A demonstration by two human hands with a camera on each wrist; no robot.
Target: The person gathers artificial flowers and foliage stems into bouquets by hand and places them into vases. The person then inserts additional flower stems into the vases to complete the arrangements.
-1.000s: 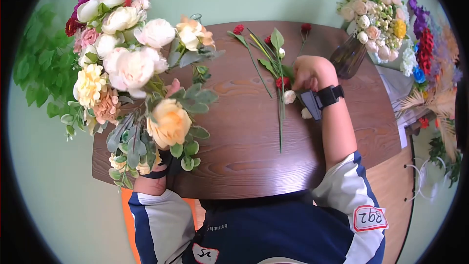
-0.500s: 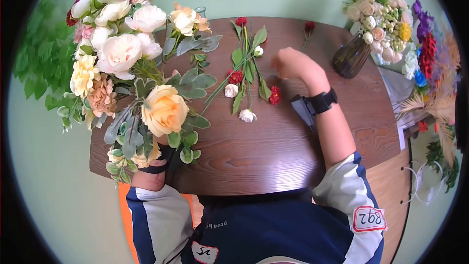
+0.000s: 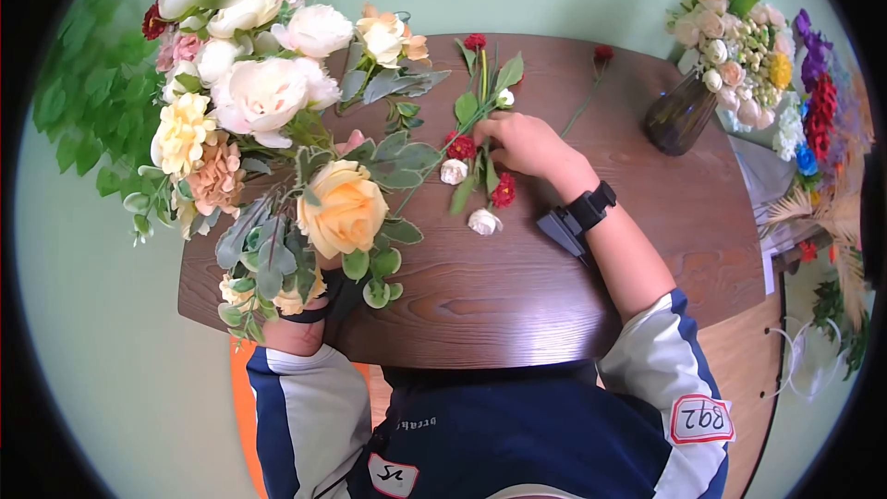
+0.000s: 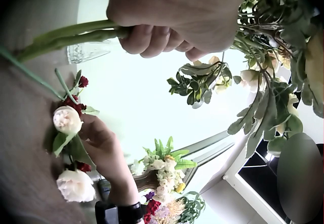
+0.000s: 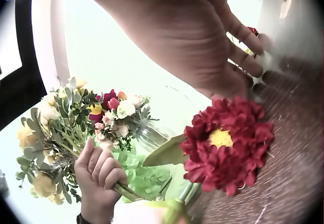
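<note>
The left hand (image 4: pixel 177 14) grips the green stems (image 4: pixel 76 34) of a large bouquet; in the head view the bouquet (image 3: pixel 263 97) hides that hand. In the right wrist view the left hand (image 5: pixel 98 176) has its fingers curled round the stems. The right hand (image 3: pixel 531 143) is low over the table at a loose cluster of stems, its fingers extended down beside a red flower (image 3: pixel 460 145). A white flower (image 3: pixel 484 221) and another red flower (image 3: pixel 503 189) lie near it. Close to the right wrist camera is a red flower (image 5: pixel 228 145) with a yellow centre.
A dark vase (image 3: pixel 679 115) with pale and yellow flowers stands at the table's back right. A single red flower (image 3: pixel 602 53) lies left of it. A glass vessel (image 4: pixel 86 52) shows in the left wrist view. Colourful flowers (image 3: pixel 818 115) are beyond the table's right side.
The loose flowers have moved left and now spread apart at their heads. The right hand came away from them, then returned to the cluster. The left hand still holds the bouquet.
</note>
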